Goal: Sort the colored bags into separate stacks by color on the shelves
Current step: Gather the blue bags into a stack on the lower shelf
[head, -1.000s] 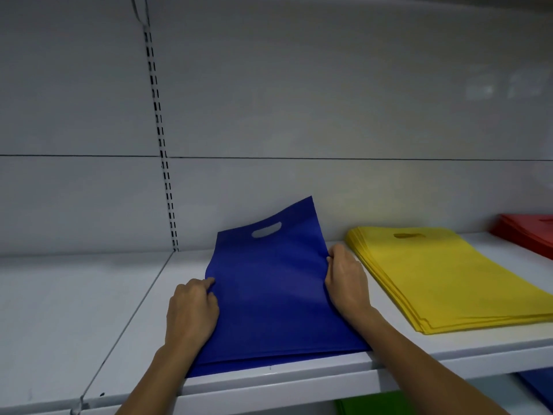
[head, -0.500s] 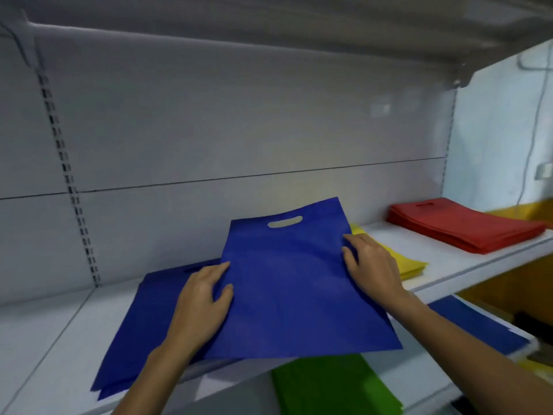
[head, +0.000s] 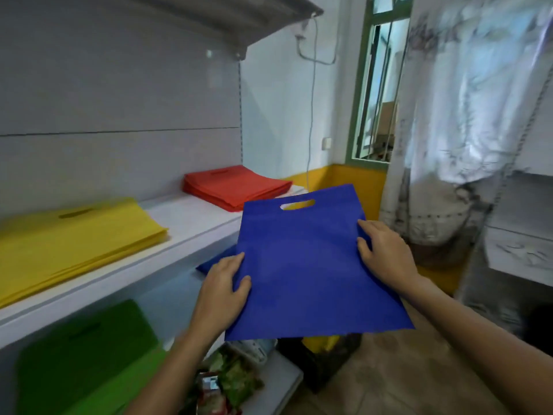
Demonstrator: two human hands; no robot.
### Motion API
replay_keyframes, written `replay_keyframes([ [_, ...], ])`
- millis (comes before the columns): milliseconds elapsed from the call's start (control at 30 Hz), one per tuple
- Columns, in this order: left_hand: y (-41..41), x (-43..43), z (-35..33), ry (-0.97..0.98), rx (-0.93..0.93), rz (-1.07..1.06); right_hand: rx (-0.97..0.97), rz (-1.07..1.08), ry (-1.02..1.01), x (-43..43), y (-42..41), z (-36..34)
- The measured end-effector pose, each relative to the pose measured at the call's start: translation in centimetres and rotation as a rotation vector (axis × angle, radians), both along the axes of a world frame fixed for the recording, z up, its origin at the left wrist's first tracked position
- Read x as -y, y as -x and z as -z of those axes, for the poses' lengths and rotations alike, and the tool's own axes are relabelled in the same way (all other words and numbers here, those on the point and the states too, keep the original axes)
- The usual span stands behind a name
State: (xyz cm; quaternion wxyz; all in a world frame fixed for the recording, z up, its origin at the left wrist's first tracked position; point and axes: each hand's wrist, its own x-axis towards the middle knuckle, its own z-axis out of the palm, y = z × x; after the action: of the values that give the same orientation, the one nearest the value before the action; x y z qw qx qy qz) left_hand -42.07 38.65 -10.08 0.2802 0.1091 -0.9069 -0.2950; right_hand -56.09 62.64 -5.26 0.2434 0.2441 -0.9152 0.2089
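Head view takes in the white shelf unit (head: pixel 191 232) running along the left. On its upper board lie a yellow stack (head: pixel 74 238) and, further along, a red stack (head: pixel 236 185), well apart. A green stack (head: pixel 86 354) lies on the board below.

A second ago the blue bag (head: pixel 305 265) lay flat on the upper board, left of the yellow pile. Half a second ago it was lifted off other blue bags there. Now it is clear of the shelf altogether, held nearly flat in the air in front of the board's edge, handle cut-out pointing away, just short of the red stack. The view has swung right with it.

A blue corner (head: pixel 215 263) peeps out under the bag at the lower board; how many bags lie there is hidden.

Left hand (head: pixel 221 298) grips the bag's left edge, thumb on top. Right hand (head: pixel 386 256) pinches the right edge, thumb and forefinger showing on the upper face.

Judging from this, the bag is mid-carry to a different blue pile, likely the lower one; it is not yet set down.
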Motion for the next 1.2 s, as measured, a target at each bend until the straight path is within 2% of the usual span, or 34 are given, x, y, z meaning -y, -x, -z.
replay_keyframes([
  [233,8.4,-9.1,3.6,-0.007,0.104,0.127,0.116,0.13,-0.064,-10.2,5.8,2.8],
  [500,18.0,-10.9,7.7,-0.051,0.203,0.129,0.247,0.154,-0.047,-11.5,14.4,8.1],
  [800,29.4,-3.3,13.4,-0.108,0.273,-0.048,0.321,-0.025,-0.128,-0.7,30.7,12.5],
  [1000,29.7,4.0,16.6,-0.131,0.352,-0.315,0.4,-0.317,-0.267,11.5,36.7,17.2],
  [1200,29.0,9.2,20.3,-0.071,0.412,-0.523,0.372,-0.601,-0.386,21.7,38.9,22.4],
])
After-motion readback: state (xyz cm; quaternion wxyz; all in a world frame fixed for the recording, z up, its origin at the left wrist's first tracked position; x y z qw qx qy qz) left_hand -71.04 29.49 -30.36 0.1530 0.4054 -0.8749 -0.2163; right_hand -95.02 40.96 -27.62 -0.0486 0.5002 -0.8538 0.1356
